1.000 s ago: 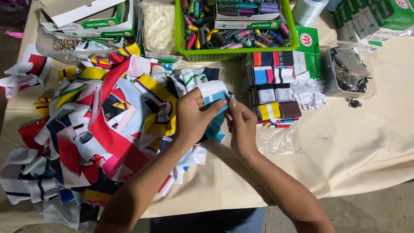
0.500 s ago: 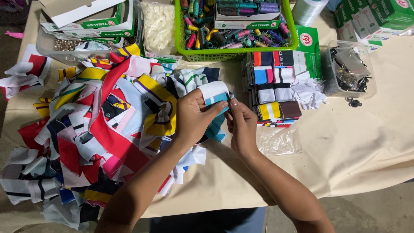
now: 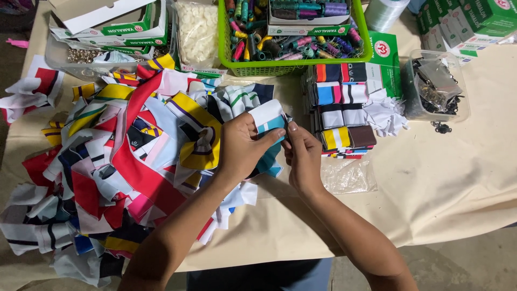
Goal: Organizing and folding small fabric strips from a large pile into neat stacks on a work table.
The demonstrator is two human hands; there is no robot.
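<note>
While pinched flat: striped ribbed cloth (image 3: 271, 123).

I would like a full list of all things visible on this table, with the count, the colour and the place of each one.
Folded fabric piece: one, white and turquoise, pinched between both hands.
Fabric pile: many pieces, red, yellow, white, navy, table left.
Sorted fabric stack: one group, mixed colours, right of the hands.
Basket: one, green, top centre, full of thread spools.
Clear tub: one, dark metal parts inside, right.
Bag of white pieces: one, top, left of the basket.
Cardboard boxes: several, green and white, top left.
Table cover: one, cream.
Left hand: holds the folded piece.
Right hand: pinches its right edge.
</note>
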